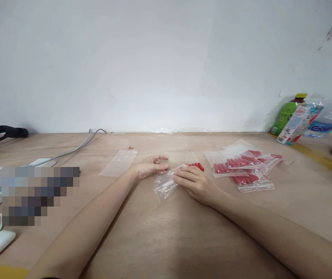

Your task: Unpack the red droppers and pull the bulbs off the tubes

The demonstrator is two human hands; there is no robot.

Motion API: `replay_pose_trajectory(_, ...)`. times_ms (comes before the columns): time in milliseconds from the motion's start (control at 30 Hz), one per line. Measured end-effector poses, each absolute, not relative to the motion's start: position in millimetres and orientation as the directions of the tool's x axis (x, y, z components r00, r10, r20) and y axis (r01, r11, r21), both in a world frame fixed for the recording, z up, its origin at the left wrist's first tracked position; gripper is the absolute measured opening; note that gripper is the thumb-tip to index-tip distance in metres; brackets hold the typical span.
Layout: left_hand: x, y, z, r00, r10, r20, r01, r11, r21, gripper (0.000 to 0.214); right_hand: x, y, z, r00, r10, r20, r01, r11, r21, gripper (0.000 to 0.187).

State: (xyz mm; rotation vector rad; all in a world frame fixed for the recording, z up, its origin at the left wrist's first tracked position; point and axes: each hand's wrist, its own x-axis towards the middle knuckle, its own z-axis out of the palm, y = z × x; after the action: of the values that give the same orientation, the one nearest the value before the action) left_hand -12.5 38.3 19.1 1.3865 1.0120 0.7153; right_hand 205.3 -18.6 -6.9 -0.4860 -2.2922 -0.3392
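A clear bag of red-tipped sticks (165, 185) lies at the middle of the wooden counter (166, 240), its long axis running from the near left up to the far right, with the red ends (197, 166) fanned out past the bag's mouth on the far side. The person's right hand (194, 182) rests on it from the right, fingers together and laid flat across the bag toward the left (the thumb is hidden, so a true grip cannot be confirmed). The left hand (151, 166) sits just beside the bag's upper left edge, loosely open with the fingers curled and nothing in it; of the two, the right hand is the nearer. Further left lies an empty zip bag (119, 162), flat on the counter. Right of the hands is a pile of filled bags (244, 170), and beyond it bottles (298, 118) stand against the white wall.
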Motion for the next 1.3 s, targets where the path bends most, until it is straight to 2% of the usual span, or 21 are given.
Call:
replay_pose_trajectory(67, -17, 37, 21, 0.471, 0.863, -0.185, 0.185, 0.108, 0.977, 0.059, 201, -21, -9, -0.667, 0.226, 0.71, 0.387, 0.919, 0.071, 0.028)
replay_pose_trajectory(133, -17, 37, 23, 0.509, 0.842, -0.18, 0.246, 0.058, 0.968, 0.057, 200, -23, -9, -0.663, 0.267, 0.699, 0.379, 0.925, 0.006, 0.03)
replay_pose_trajectory(267, -11, 32, 27, 0.624, 0.771, -0.125, 0.406, -0.183, 0.896, 0.054, 201, -27, -9, -0.648, 0.388, 0.655, 0.392, 0.908, -0.149, 0.052)
replay_pose_trajectory(367, -6, 27, 29, 0.661, 0.742, -0.108, 0.466, -0.293, 0.835, 0.053, 204, -28, -9, -0.63, 0.432, 0.645, 0.401, 0.893, -0.205, 0.061)
replay_pose_trajectory(433, -5, 26, 31, 0.681, 0.724, -0.109, 0.466, -0.315, 0.827, 0.051, 206, -28, -8, -0.606, 0.451, 0.655, 0.437, 0.877, -0.2, 0.056)
replay_pose_trajectory(533, -10, 30, 32, 0.718, 0.681, -0.147, 0.452, -0.294, 0.842, 0.048, 209, -26, -5, -0.562, 0.473, 0.679, 0.551, 0.826, -0.12, 0.035)
replay_pose_trajectory(633, -19, 35, 34, 0.703, 0.69, -0.171, 0.485, -0.289, 0.826, 0.046, 213, -24, -3, -0.568, 0.478, 0.67, 0.616, 0.787, -0.039, 0.015)
replay_pose_trajectory(733, -21, 36, 37, 0.688, 0.715, -0.124, 0.515, -0.36, 0.778, 0.041, 214, -22, -1, -0.598, 0.459, 0.658, 0.59, 0.807, -0.027, 0.016)
replay_pose_trajectory(867, -9, 26, 43, 0.657, 0.745, 0.117, 0.474, -0.529, 0.704, 0.034, 212, -21, -2, -0.607, 0.417, 0.676, 0.559, 0.829, -0.009, 0.017)
replay_pose_trajectory(1000, 9, 8, 41, 0.723, 0.638, 0.265, 0.388, -0.693, 0.608, 0.027, 211, -19, -5, -0.582, 0.384, 0.717, 0.553, 0.833, 0.003, 0.015)
replay_pose_trajectory(1133, 16, -5, 28, 0.787, 0.56, 0.261, 0.344, -0.748, 0.568, 0.023, 210, -16, -9, -0.549, 0.369, 0.75, 0.559, 0.829, 0.001, 0.015)
replay_pose_trajectory(1300, 14, -7, 14, 0.775, 0.598, 0.202, 0.384, -0.7, 0.602, 0.022, 210, -15, -11, -0.55, 0.395, 0.736, 0.568, 0.823, -0.017, 0.012)
